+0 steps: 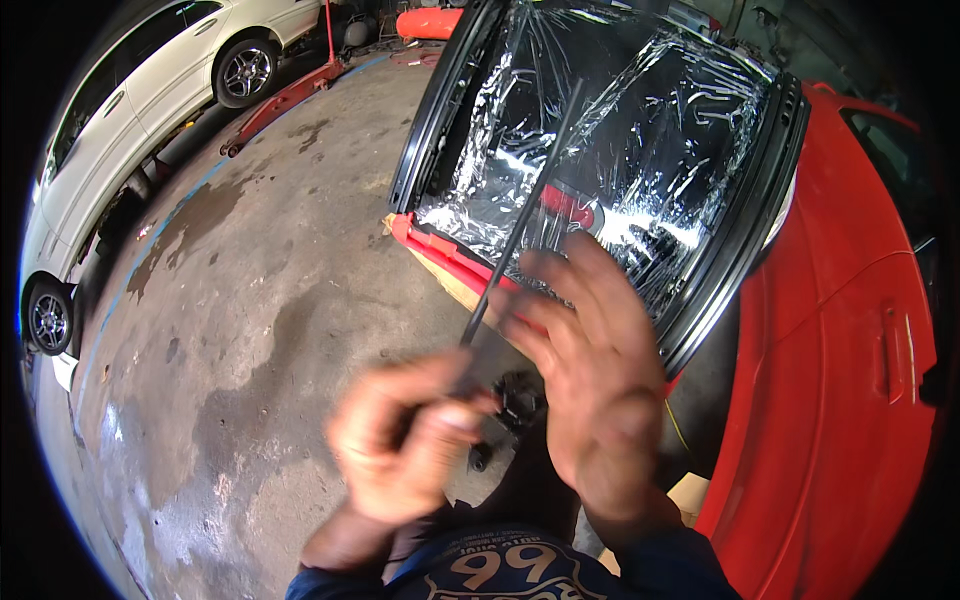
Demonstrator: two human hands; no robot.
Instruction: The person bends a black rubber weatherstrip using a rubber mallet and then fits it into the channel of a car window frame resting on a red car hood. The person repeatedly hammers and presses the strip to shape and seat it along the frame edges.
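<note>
My left hand (400,435), slightly blurred, is closed round the lower end of a long, thin, dark rod (530,205). The rod slants up and away to the right, and I cannot make out its exact kind. My right hand (605,385) is raised just right of the rod, its fingers spread and smeared by motion. Whether its fingertips touch the rod is unclear. Beyond both hands lies a large black-framed car body part (745,240), its middle covered with shiny clear plastic film (640,120). A red piece (568,205) shows amid the film.
A red car body (825,400) stands close on the right. At the far left is a white car (150,85), with a red floor jack (285,105) beside it. Stained concrete floor (260,270) stretches between. An orange-red cylinder (428,24) lies at the back.
</note>
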